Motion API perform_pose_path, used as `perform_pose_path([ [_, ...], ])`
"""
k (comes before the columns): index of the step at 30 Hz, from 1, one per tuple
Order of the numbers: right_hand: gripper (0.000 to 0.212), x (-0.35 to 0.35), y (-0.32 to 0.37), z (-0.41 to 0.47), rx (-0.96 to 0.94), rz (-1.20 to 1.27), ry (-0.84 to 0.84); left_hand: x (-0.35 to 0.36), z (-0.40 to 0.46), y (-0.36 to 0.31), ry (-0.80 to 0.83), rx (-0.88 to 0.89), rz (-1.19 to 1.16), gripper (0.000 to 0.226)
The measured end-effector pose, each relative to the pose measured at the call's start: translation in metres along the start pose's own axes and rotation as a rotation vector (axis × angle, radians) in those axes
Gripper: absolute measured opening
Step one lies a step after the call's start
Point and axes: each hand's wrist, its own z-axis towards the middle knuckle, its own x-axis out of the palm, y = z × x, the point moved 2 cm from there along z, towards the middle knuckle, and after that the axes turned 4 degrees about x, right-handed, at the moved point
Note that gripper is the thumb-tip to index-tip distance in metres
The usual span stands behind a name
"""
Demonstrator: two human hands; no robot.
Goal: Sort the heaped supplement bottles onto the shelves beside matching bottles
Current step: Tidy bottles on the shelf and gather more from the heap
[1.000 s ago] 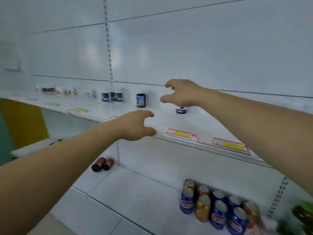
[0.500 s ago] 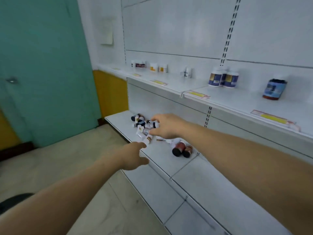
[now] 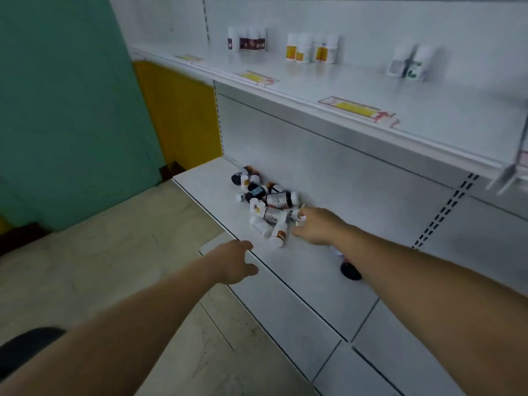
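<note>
We stand at a white shelving unit that fills the right of the frame, its upper shelf (image 3: 371,90) running from upper centre to the right edge and carrying upright bottles in small groups: dark-labelled ones (image 3: 247,39), yellow-labelled ones (image 3: 311,49) and a blurred white pair (image 3: 408,62), each group apparently marking where its kind belongs. The bottom shelf (image 3: 285,270) crosses the centre of the frame, and on it, against the back panel, lies the heap of supplement bottles (image 3: 264,205), tumbled on their sides, dark and white mixed. Our right hand (image 3: 314,227) reaches into the near end of the heap, fingers around a small white-capped bottle (image 3: 295,216); the grip is partly hidden, so we judge it a pinch rather than see one. Our left hand (image 3: 233,262) hovers over the shelf's front edge, loosely curled and holding nothing, seemingly ready to take the next. One dark bottle (image 3: 350,270) lies apart, half hidden under our right forearm.
</note>
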Motion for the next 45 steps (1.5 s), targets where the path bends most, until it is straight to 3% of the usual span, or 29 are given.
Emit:
perform_pose_path([
  [3, 0.060, 0.019, 0.005, 0.037, 0.083, 0.007, -0.006, -0.013, 0.057, 0.032, 0.049, 0.034, 0.007, 0.067],
  [8, 0.055, 0.072, 0.015, 0.096, 0.261, 0.154, 0.019, -0.021, 0.161, 0.084, 0.151, 0.096, -0.032, 0.071],
  [13, 0.064, 0.131, 0.021, 0.145, 0.468, 0.303, -0.017, -0.014, 0.243, 0.119, 0.163, 0.363, 0.168, 0.072],
  [17, 0.063, 0.166, 0.018, 0.168, 0.578, 0.289, 0.011, 0.003, 0.284, 0.121, 0.161, 0.531, 0.319, 0.070],
  [22, 0.046, 0.183, 0.016, 0.176, 0.680, 0.357, -0.216, 0.023, 0.311, 0.116, -0.113, 0.668, 0.363, 0.067],
  [24, 0.045, 0.182, 0.017, 0.169, 0.742, 0.471, -0.251, 0.025, 0.315, 0.115, -0.080, 0.666, 0.227, 0.061],
  [26, 0.050, 0.175, 0.017, 0.158, 0.827, 0.741, -0.285, 0.018, 0.308, 0.112, -0.017, 0.597, -0.032, 0.055],
  [28, 0.047, 0.163, 0.022, 0.142, 0.883, 1.188, -0.314, 0.003, 0.293, 0.108, -0.001, 0.479, -0.328, 0.045],
  [31, 0.025, 0.140, 0.038, 0.110, 0.814, 1.886, -0.342, -0.023, 0.262, 0.103, 0.011, 0.290, -0.671, 0.024],
  [33, 0.025, 0.126, 0.050, 0.090, 0.747, 2.171, -0.355, -0.042, 0.239, 0.099, 0.048, 0.191, -0.949, 0.014],
  [35, 0.024, 0.113, 0.066, 0.073, 0.665, 2.195, -0.321, -0.062, 0.214, 0.091, 0.108, 0.123, -1.217, 0.012],
  [38, 0.019, 0.095, 0.086, 0.051, 0.579, 2.044, -0.326, -0.090, 0.179, 0.076, 0.203, 0.131, -1.441, 0.007],
  [42, 0.024, 0.071, 0.115, 0.021, 0.496, 1.998, -0.412, -0.113, 0.147, 0.062, 0.416, 0.146, -1.539, 0.035],
  [45, 0.029, 0.057, 0.138, -0.003, 0.432, 2.045, -0.507, -0.130, 0.124, 0.053, 0.579, 0.202, -1.560, 0.038],
])
